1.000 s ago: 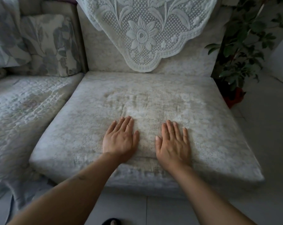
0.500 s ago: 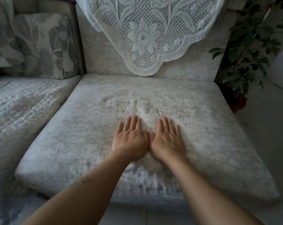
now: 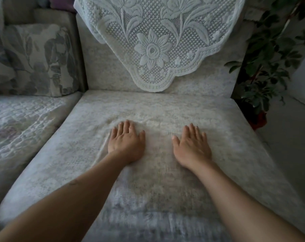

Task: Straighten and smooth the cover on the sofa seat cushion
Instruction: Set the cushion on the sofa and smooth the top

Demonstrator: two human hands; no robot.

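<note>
The sofa seat cushion (image 3: 64,165) wears a pale grey-white textured cover and fills the middle of the view. My left hand (image 3: 126,144) lies flat on the cover, fingers straight and pointing toward the backrest. My right hand (image 3: 192,146) presses flat on the cover a hand's width to the right, fingers slightly spread. A small ridge of raised fabric shows just beyond my left fingertips. Both forearms reach in from the bottom edge.
A white lace doily (image 3: 158,42) hangs down the backrest. A floral pillow (image 3: 36,62) leans at the left above a quilted neighbouring seat (image 3: 20,123). A leafy potted plant (image 3: 270,58) stands right of the sofa, with pale floor (image 3: 288,145) beside it.
My hands were side by side and touching half a second ago; they have slid further toward the backrest and spread apart. The view has moved closer over the cushion.
</note>
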